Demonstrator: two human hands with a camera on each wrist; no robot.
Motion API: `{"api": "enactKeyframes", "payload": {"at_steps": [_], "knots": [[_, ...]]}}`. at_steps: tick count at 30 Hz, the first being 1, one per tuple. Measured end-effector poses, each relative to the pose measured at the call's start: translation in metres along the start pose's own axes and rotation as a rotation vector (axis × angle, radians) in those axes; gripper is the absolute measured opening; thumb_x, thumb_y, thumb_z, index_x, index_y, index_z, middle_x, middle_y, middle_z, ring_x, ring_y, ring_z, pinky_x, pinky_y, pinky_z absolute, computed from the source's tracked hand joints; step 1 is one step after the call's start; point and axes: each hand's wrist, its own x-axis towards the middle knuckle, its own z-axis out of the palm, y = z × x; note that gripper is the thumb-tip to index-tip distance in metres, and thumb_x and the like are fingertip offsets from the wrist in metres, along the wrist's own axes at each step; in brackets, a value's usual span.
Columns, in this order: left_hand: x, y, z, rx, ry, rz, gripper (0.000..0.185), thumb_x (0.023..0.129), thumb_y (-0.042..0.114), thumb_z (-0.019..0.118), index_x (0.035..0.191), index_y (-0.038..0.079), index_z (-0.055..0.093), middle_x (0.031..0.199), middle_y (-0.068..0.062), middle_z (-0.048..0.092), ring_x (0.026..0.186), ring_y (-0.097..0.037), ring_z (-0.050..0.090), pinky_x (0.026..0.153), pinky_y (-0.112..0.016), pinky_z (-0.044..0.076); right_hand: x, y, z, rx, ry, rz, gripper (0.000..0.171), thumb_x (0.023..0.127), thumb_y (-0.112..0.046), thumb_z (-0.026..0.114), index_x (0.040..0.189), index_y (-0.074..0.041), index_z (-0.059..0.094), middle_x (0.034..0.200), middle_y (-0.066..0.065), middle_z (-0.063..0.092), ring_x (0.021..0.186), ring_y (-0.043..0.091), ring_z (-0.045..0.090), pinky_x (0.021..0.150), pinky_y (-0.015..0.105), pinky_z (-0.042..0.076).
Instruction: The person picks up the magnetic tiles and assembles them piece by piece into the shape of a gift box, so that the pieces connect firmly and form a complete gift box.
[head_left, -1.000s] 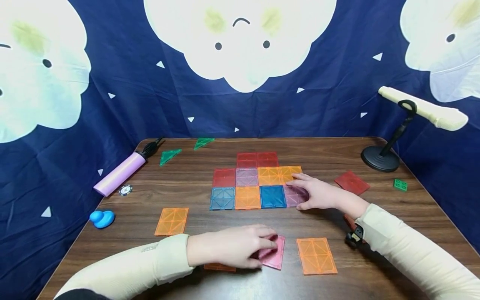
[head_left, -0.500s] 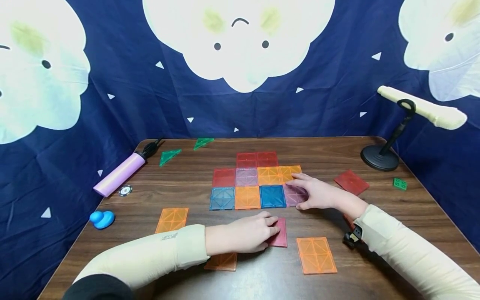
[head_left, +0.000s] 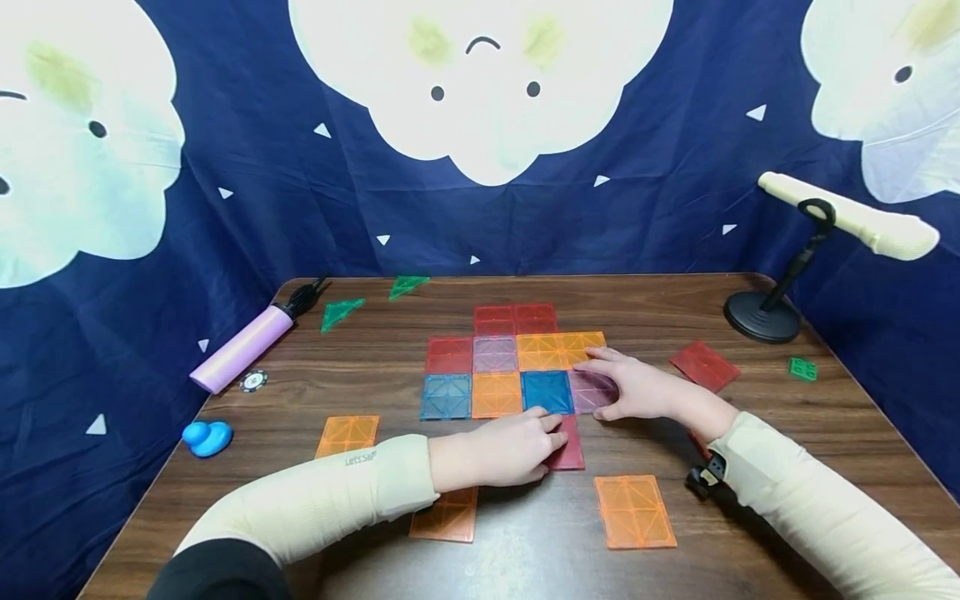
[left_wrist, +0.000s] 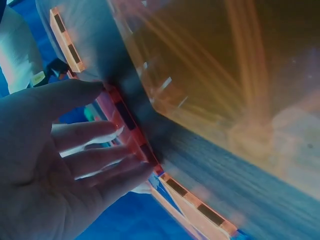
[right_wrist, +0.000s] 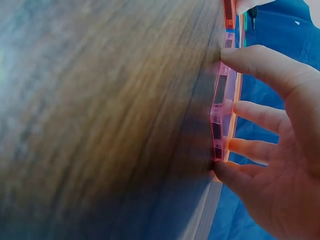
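My left hand (head_left: pixel 506 448) holds a red magnetic tile (head_left: pixel 568 446) by its edges, low over or on the table just in front of the blue tile (head_left: pixel 547 392). The left wrist view shows the thumb at one end of the red tile and the fingers over it. Beyond lies a flat block of tiles, with a purple tile (head_left: pixel 588 393) at its near right corner. My right hand (head_left: pixel 643 385) rests spread over that purple tile; the thumb touches its near edge and fingers reach the orange tile (head_left: pixel 583 347) behind. The right palm is hidden in the head view.
Loose orange tiles lie at left (head_left: pixel 348 435), partly under the left sleeve, and at right (head_left: pixel 635 511). A red tile (head_left: pixel 705 365), a green brick (head_left: pixel 802 369) and a black stand (head_left: pixel 762 317) are at right. A blue duck (head_left: pixel 207 437) and a pink pump (head_left: pixel 243 346) lie left.
My left hand has slid the red tile away from me and slightly right, up to the block's near edge. My right hand has stayed in place on the purple tile.
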Motion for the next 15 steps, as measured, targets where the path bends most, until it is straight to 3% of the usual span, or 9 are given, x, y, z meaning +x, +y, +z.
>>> {"api": "enactKeyframes", "payload": {"at_steps": [3, 8, 10, 15], "knots": [[-0.008, -0.003, 0.000, -0.066, 0.009, 0.002, 0.053, 0.097, 0.034, 0.070, 0.143, 0.007, 0.060, 0.145, -0.010, 0.057, 0.130, -0.020, 0.054, 0.108, -0.026, 0.041, -0.001, 0.000, 0.000, 0.002, 0.002, -0.005, 0.073, 0.082, -0.024, 0.082, 0.146, -0.003, 0.053, 0.154, 0.032, 0.036, 0.140, 0.054, 0.034, 0.106, 0.068, 0.036], [-0.046, -0.009, -0.004, -0.186, 0.078, -0.007, 0.036, 0.093, 0.031, 0.076, 0.121, 0.010, 0.067, 0.114, -0.001, 0.066, 0.104, -0.012, 0.061, 0.091, -0.022, 0.051, -0.001, -0.001, 0.004, 0.019, 0.002, -0.007, 0.074, 0.082, -0.024, 0.083, 0.146, -0.003, 0.054, 0.155, 0.032, 0.036, 0.140, 0.054, 0.034, 0.106, 0.068, 0.035], [-0.065, -0.009, -0.007, -0.185, 0.086, -0.026, 0.029, 0.091, 0.032, 0.078, 0.110, 0.011, 0.068, 0.101, 0.003, 0.063, 0.092, -0.010, 0.059, 0.080, -0.021, 0.052, 0.000, -0.001, 0.004, 0.013, 0.005, -0.010, 0.074, 0.082, -0.025, 0.083, 0.146, -0.004, 0.054, 0.155, 0.032, 0.036, 0.140, 0.055, 0.033, 0.105, 0.069, 0.035], [-0.108, 0.001, -0.007, -0.121, 0.038, -0.074, 0.035, 0.084, 0.039, 0.083, 0.102, 0.012, 0.072, 0.098, 0.004, 0.062, 0.090, -0.011, 0.056, 0.074, -0.022, 0.052, 0.001, 0.000, 0.003, 0.011, 0.006, -0.005, 0.073, 0.082, -0.024, 0.083, 0.146, -0.004, 0.054, 0.155, 0.031, 0.035, 0.140, 0.054, 0.034, 0.106, 0.068, 0.036]]}}
